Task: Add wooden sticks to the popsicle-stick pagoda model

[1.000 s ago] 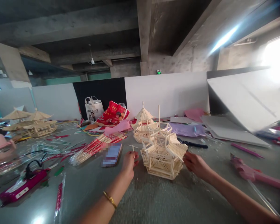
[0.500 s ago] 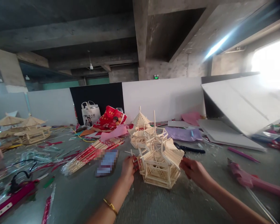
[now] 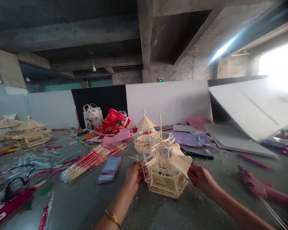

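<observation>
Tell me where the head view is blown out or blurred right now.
Head view: the window at upper right is blown out, flaring across the white board; edges are smeared and bent, like the pink tool; the phone is pixelated; the stick pavilion between both hands reads fairly sharp.

Both bare forearms reach forward, a gold bangle on the left wrist; the left hand (image 3: 132, 174) pinches with curled fingers, while the right hand (image 3: 201, 179) curls loosely, knuckles up.

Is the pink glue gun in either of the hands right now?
No: the pink glue gun lies on the table, right of the right hand.
</observation>
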Demonstrator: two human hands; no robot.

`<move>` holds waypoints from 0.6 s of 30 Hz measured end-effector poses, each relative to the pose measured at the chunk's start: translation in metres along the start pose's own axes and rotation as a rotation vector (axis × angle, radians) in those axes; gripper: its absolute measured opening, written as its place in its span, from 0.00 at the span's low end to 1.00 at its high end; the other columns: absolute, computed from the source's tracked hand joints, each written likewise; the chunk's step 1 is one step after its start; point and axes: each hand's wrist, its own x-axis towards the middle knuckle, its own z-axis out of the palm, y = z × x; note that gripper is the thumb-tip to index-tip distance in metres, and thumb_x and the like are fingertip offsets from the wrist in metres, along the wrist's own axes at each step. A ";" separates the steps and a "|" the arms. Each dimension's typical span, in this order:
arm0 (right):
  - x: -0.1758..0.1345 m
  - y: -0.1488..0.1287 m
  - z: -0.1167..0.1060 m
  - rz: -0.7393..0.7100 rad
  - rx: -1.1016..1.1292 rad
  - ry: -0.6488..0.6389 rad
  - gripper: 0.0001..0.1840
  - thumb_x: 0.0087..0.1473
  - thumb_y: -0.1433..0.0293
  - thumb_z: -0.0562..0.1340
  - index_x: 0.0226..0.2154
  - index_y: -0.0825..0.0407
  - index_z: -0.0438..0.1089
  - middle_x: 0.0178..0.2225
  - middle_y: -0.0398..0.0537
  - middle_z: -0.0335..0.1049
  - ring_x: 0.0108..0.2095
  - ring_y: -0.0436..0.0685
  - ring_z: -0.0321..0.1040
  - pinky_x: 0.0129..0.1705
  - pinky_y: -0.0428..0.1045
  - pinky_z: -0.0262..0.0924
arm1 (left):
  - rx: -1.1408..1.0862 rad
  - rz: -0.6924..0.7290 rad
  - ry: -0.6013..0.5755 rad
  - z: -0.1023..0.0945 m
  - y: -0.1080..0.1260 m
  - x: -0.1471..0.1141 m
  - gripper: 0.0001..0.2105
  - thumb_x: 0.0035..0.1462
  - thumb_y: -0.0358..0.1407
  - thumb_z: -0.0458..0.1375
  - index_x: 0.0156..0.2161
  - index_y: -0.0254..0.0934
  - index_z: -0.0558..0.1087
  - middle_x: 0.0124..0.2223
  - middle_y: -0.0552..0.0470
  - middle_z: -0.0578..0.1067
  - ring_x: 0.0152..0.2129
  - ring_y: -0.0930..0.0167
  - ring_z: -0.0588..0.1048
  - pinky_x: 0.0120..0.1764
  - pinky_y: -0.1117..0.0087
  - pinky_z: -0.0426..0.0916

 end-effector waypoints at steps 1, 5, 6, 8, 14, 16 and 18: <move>0.000 -0.001 0.000 0.003 0.002 0.002 0.12 0.47 0.62 0.48 0.18 0.50 0.54 0.13 0.38 0.54 0.16 0.47 0.50 0.20 0.44 0.44 | -0.002 -0.004 -0.001 0.000 0.000 0.000 0.11 0.60 0.38 0.53 0.45 0.34 0.67 0.38 0.51 0.72 0.28 0.74 0.72 0.29 0.70 0.70; 0.000 -0.004 0.000 0.011 0.013 0.002 0.12 0.46 0.62 0.48 0.17 0.50 0.54 0.13 0.38 0.54 0.16 0.47 0.50 0.20 0.44 0.44 | -0.009 -0.035 0.003 -0.001 0.000 0.000 0.12 0.60 0.38 0.53 0.45 0.34 0.67 0.38 0.51 0.72 0.28 0.74 0.72 0.29 0.69 0.70; 0.000 -0.004 0.000 0.012 0.017 -0.001 0.13 0.46 0.61 0.48 0.17 0.50 0.54 0.13 0.38 0.54 0.16 0.47 0.50 0.20 0.44 0.44 | -0.012 -0.044 0.004 -0.001 -0.001 0.000 0.12 0.60 0.39 0.53 0.45 0.34 0.67 0.39 0.51 0.72 0.28 0.74 0.72 0.29 0.69 0.70; 0.000 -0.003 0.000 0.017 0.030 -0.004 0.13 0.46 0.61 0.48 0.18 0.50 0.54 0.13 0.38 0.53 0.16 0.47 0.50 0.20 0.44 0.45 | -0.020 -0.057 0.003 -0.002 -0.002 0.001 0.12 0.60 0.39 0.53 0.45 0.34 0.67 0.39 0.51 0.72 0.28 0.73 0.72 0.29 0.69 0.70; 0.004 0.006 0.001 0.045 0.062 -0.008 0.10 0.44 0.62 0.48 0.20 0.50 0.56 0.14 0.37 0.53 0.16 0.47 0.51 0.20 0.43 0.46 | -0.063 -0.066 -0.013 -0.002 -0.005 -0.003 0.11 0.60 0.38 0.53 0.45 0.34 0.67 0.39 0.51 0.72 0.29 0.73 0.72 0.30 0.69 0.71; 0.005 0.009 0.001 0.043 0.064 -0.011 0.10 0.44 0.63 0.48 0.20 0.50 0.57 0.14 0.37 0.54 0.17 0.47 0.51 0.20 0.43 0.46 | -0.078 -0.061 -0.007 -0.003 -0.006 -0.006 0.11 0.60 0.38 0.53 0.45 0.34 0.67 0.39 0.51 0.72 0.29 0.73 0.72 0.30 0.68 0.71; 0.006 0.011 0.000 0.036 0.062 -0.011 0.10 0.44 0.62 0.48 0.20 0.50 0.56 0.14 0.37 0.54 0.17 0.47 0.52 0.20 0.44 0.46 | -0.091 -0.059 -0.001 -0.003 -0.008 -0.009 0.11 0.60 0.37 0.53 0.46 0.34 0.67 0.39 0.51 0.72 0.29 0.73 0.72 0.30 0.68 0.71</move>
